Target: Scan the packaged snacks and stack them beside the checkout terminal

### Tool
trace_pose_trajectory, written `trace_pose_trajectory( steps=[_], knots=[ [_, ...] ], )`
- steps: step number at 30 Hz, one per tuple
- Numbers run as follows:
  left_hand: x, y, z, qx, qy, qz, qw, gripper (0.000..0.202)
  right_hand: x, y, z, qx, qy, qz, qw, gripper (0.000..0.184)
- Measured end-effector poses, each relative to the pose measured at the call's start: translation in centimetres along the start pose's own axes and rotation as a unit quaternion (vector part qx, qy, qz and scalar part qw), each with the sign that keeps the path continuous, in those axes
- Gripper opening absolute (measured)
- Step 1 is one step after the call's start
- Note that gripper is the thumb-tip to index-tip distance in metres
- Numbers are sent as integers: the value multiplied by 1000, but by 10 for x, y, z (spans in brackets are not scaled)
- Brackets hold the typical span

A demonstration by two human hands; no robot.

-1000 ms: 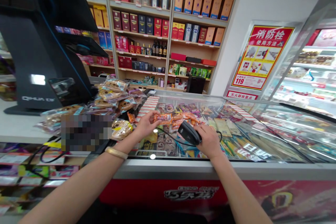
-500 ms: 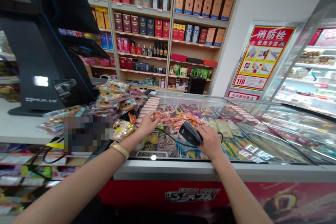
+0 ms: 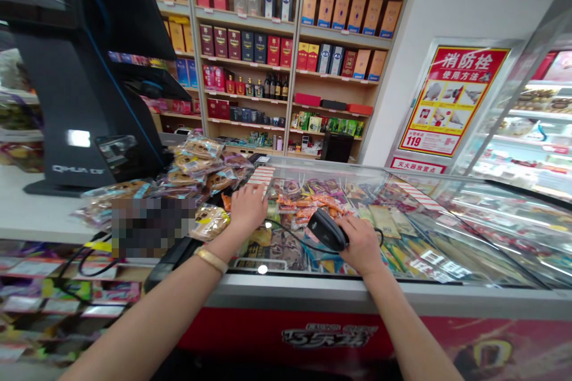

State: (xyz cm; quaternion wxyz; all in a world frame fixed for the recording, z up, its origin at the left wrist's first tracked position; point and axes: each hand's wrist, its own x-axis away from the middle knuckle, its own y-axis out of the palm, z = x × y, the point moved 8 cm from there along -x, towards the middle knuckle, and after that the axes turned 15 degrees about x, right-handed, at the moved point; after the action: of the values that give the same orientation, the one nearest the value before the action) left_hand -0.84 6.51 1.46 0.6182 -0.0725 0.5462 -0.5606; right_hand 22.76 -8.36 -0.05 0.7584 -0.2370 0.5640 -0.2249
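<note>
My left hand (image 3: 249, 209) is over the left end of the glass freezer top, its back toward me and its fingers curled together. Whatever it holds is hidden behind the fingers. Just left of it lies an orange packet (image 3: 226, 201), beside a clear bag of brown food (image 3: 211, 221). My right hand (image 3: 361, 244) is wrapped round a black handheld barcode scanner (image 3: 328, 230), low over the glass, its head pointing left. Behind the scanner, several orange snack packets (image 3: 308, 205) lie in a heap. A black cable (image 3: 290, 232) runs left from the scanner.
A pile of bagged brown food (image 3: 196, 161) stands on the white counter (image 3: 36, 217), next to a black register terminal (image 3: 89, 101). The glass-topped freezer (image 3: 402, 292) spans the front and right. Shelves with boxes (image 3: 250, 24) stand behind.
My left hand has moved left, from the orange packets to the freezer's left end. The orange packet it held is out of sight. My right hand keeps the scanner nearly still.
</note>
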Motion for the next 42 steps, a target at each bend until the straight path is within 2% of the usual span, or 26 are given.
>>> trace_pose_trajectory(
  steps=[2, 4, 8, 12, 20, 22, 25, 27, 29, 31, 34, 36, 38, 42],
  knots=[
    [1, -11, -17, -65, -58, 7, 996, 44, -1, -1, -1, 0, 1, 2, 1000, 31],
    [3, -12, -32, -108, -97, -25, 989, 39, -2, -3, -1, -1, 3, 3, 1000, 30],
    [7, -1, -43, -126, -95, -91, 983, 28, -2, -3, -1, 1, 3, 2, 1000, 33],
    [9, 5, -43, -120, -90, -120, 981, 25, 0, -2, -1, 6, 1, 4, 1000, 32],
    [-1, -5, -45, -103, -70, -74, 989, 27, -2, -6, -2, 11, 8, 10, 1000, 33],
    [-4, -9, -42, -62, -51, -45, 996, 28, -2, -5, -1, 12, 9, 7, 1000, 31],
    [-8, -19, -32, 60, -14, 35, 997, 28, -1, -2, 0, 4, 5, 4, 1000, 31],
    [-8, -21, -28, 171, -6, 78, 982, 24, -1, -2, 0, 0, 4, 5, 1000, 31],
    [-7, -14, -28, 295, -38, 76, 952, 19, -1, -2, 0, -3, 6, 9, 1000, 31],
    [-5, 2, -28, 422, -98, 35, 901, 22, -2, -4, -1, -5, 8, 13, 1000, 30],
    [2, 25, -21, 564, -169, -28, 808, 37, -3, -5, -2, -4, 8, 13, 1000, 31],
    [5, 32, -15, 601, -182, -49, 777, 42, -3, -5, -2, -1, 6, 10, 1000, 32],
    [6, 32, -11, 605, -174, -52, 775, 42, -3, -4, -2, 2, -1, 8, 1000, 32],
    [6, 26, -7, 573, -147, -41, 805, 39, -2, -2, -2, 4, -12, 3, 1000, 32]
  ],
)
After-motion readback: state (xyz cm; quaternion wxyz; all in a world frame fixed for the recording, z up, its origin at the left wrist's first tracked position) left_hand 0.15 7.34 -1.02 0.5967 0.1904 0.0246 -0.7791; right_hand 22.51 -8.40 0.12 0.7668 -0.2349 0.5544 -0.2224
